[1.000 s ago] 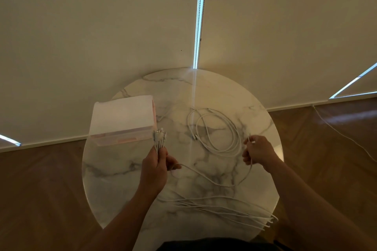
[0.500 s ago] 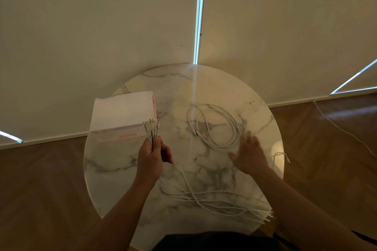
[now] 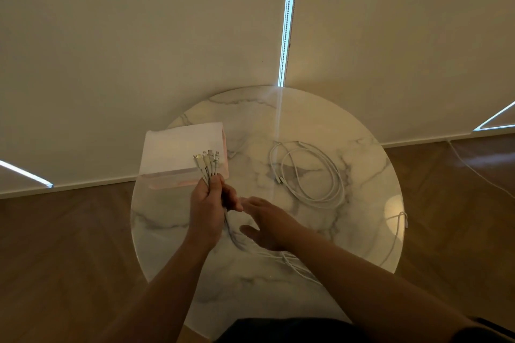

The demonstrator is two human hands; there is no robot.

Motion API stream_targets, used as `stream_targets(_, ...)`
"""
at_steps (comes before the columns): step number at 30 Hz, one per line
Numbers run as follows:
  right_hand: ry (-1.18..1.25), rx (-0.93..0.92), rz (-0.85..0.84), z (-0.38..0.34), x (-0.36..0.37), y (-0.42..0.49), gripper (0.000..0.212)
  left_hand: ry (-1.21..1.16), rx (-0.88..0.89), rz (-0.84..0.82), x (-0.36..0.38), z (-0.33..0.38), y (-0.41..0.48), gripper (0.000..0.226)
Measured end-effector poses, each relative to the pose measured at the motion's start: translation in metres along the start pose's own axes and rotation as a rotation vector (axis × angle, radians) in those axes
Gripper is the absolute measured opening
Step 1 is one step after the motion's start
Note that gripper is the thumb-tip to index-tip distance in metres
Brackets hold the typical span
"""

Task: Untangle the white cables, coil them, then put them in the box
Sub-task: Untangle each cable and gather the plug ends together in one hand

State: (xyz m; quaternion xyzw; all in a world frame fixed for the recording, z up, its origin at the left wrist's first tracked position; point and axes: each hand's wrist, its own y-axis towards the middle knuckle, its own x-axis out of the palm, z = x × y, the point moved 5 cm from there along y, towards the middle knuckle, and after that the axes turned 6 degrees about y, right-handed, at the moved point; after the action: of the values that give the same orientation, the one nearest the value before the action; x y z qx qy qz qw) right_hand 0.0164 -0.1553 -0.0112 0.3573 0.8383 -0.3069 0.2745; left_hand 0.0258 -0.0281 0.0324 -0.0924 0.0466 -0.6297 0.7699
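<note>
- The left grip is closed round a bunch of white cables, their plug ends fanned upward in front of the box.
- The right grip is open with fingers spread and holds nothing. It is just beside the left grip, above the strands trailing from it.
- Those strands lie loose across the near part of the round marble worktop.
- A separate coil lies on the worktop's far right; the box stands at its far left.

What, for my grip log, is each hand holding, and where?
The left hand grips the white cables just below their plugs; the right hand holds nothing.
</note>
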Motion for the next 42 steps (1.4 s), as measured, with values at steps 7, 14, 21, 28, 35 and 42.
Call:
stream_targets(7,0.037,-0.022,-0.070,0.000,0.012,0.011,0.077,-0.118,-0.056,0.008,0.003,-0.001,-0.001,0.028)
stream_targets(14,0.138,-0.079,-0.097,-0.005,0.019,0.020,0.035,-0.211,-0.095,-0.027,0.004,-0.001,0.001,0.029)
stream_targets(21,-0.022,-0.161,0.116,0.024,-0.018,0.008,0.017,-0.226,-0.088,-0.036,-0.004,-0.007,0.007,0.031)
stream_targets(28,-0.126,-0.187,0.166,0.028,-0.039,-0.011,0.016,-0.265,-0.122,-0.014,-0.001,-0.013,0.008,0.031)
stream_targets(35,-0.066,-0.101,0.046,0.037,-0.025,-0.017,0.021,-0.308,-0.154,0.037,-0.002,-0.018,0.010,0.031)
stream_targets(42,0.089,0.032,0.067,0.065,-0.028,-0.030,0.015,-0.340,-0.187,0.174,-0.021,-0.024,0.018,0.033)
